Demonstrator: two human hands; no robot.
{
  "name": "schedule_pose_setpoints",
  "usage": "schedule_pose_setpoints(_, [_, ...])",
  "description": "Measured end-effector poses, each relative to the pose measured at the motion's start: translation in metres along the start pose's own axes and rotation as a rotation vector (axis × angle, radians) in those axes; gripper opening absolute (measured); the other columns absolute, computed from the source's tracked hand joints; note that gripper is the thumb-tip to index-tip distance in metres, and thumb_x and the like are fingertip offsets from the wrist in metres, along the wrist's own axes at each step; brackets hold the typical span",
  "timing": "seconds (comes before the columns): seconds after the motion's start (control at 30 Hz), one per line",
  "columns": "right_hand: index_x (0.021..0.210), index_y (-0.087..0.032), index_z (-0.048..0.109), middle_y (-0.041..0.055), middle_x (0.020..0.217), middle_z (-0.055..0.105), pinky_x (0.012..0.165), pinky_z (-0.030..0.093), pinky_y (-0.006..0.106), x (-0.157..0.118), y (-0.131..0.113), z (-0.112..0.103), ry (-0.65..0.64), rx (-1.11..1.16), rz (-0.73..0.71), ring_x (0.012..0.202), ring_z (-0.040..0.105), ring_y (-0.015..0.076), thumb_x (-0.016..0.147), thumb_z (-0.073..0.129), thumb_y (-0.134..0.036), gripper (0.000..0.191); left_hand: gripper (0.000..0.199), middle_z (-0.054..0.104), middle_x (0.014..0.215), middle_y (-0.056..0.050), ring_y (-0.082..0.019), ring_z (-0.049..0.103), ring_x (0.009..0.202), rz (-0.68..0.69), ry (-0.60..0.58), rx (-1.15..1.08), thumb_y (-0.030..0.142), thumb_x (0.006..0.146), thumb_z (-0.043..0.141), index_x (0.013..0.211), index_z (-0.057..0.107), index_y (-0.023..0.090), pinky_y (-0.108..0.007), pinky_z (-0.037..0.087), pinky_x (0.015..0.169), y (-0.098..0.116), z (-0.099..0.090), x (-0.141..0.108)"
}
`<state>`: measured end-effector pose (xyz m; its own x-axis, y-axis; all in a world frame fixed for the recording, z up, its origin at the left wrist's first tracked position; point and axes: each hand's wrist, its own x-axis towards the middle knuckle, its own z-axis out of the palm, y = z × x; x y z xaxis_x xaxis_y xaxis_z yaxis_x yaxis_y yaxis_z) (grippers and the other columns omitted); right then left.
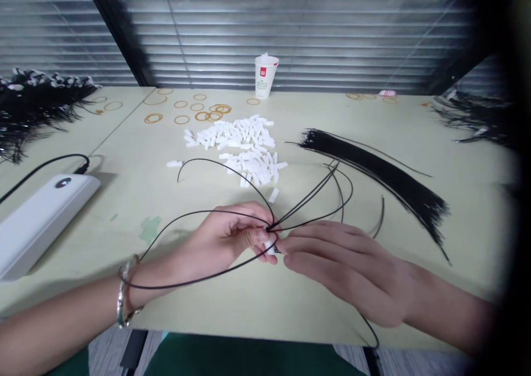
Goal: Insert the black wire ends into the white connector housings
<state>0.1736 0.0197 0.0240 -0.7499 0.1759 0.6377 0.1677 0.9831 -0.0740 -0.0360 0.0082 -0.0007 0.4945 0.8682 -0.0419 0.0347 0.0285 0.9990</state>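
My left hand (240, 235) is closed, pinching a small white plastic connector (269, 244) between thumb and fingers. Several thin black wires (226, 213) fan out from that connector, some looping back over my left wrist and others reaching away across the table. My right hand (348, 260) is at the connector's right side, its fingers long and pressed together with the tips almost touching it. A black wire (370, 327) trails out beneath this hand and appears pinched at the fingertips, though the grip itself is mostly hidden.
Loose white connectors (249, 144) lie piled mid-table. A bundle of black wires (373, 177) rests to the right, with more wire heaps (37, 105) at both sides. Rubber bands (213, 112), a paper cup (265, 77) and a white power bank (50, 215) with a cable are also there.
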Motion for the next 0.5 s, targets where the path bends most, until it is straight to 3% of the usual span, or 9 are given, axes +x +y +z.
schedule_pose_setpoints(0.3, [0.088,-0.013,0.052,0.0084,0.077,0.067,0.067,0.055,0.031,-0.006,0.001,0.015,-0.077,0.139,0.109,0.076,0.063,0.0165,0.088,0.041,-0.006,0.013,0.004,0.058,0.071,0.000,-0.009,0.060,0.065,-0.083,0.012,-0.123,0.015,0.083,0.058,0.081,0.057,0.012,-0.020,0.049,0.063,0.002,0.005,0.002])
schedule_pose_setpoints(0.5, [0.087,-0.011,0.052,0.0078,0.076,0.067,0.066,0.054,0.031,-0.004,-0.001,0.017,-0.053,0.083,0.055,0.074,0.061,0.0161,0.085,0.043,-0.002,0.014,0.004,0.058,0.067,0.000,-0.009,0.057,0.061,-0.118,0.061,-0.179,0.013,0.080,0.059,0.077,0.056,0.011,-0.021,0.048,0.059,0.001,0.008,0.001])
